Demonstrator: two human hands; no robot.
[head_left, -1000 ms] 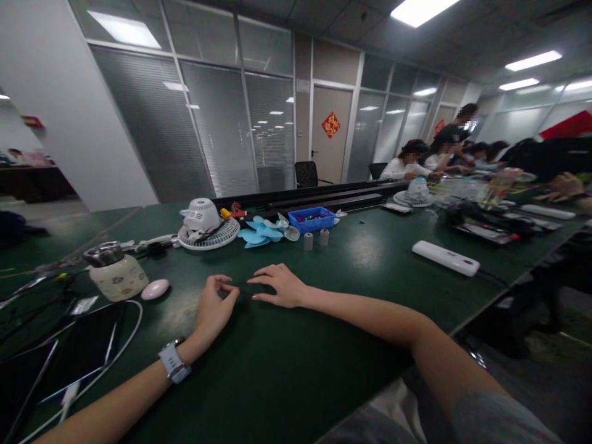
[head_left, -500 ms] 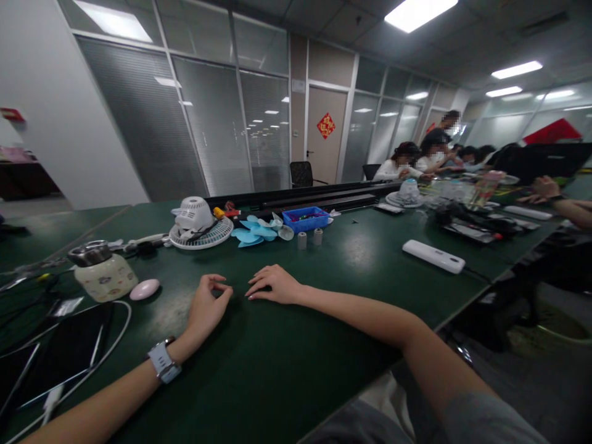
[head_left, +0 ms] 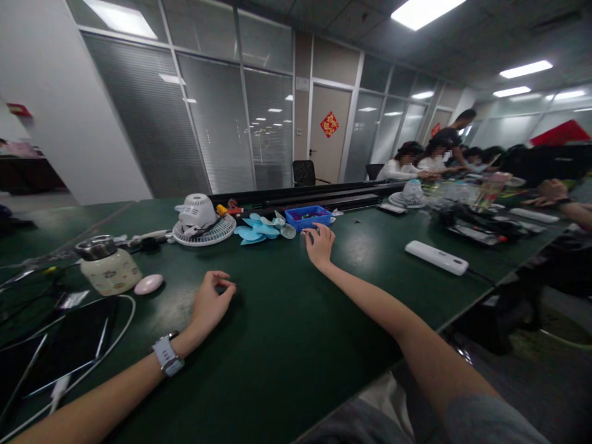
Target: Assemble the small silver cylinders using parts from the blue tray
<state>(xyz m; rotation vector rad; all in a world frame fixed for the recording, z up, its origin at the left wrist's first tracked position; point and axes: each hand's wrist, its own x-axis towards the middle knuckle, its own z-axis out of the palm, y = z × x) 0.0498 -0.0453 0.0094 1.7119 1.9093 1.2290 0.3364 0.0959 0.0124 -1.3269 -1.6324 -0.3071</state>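
Observation:
My left hand (head_left: 208, 305) rests on the dark green table (head_left: 277, 345), thumb and forefinger pinched into a ring; whatever is between them is too small to see. A watch (head_left: 166, 356) is on that wrist. My right hand (head_left: 319, 245) is stretched far forward with its fingers spread, the tips just in front of a blue parts tray (head_left: 309, 217). It covers the spot where two small grey cylinders stood. A light blue fan blade (head_left: 256, 231) lies left of the tray.
A white fan grille with its motor housing (head_left: 203, 225) sits at back left. A lidded jar (head_left: 108, 265), a pink oval object (head_left: 148, 283) and cables over a black slab (head_left: 55, 351) are at left. A white power strip (head_left: 437, 257) lies right. Other people work at the far right.
My right hand left its place beside my left hand and reached forward to the small cylinders by the blue tray. My left hand stayed put, still pinched.

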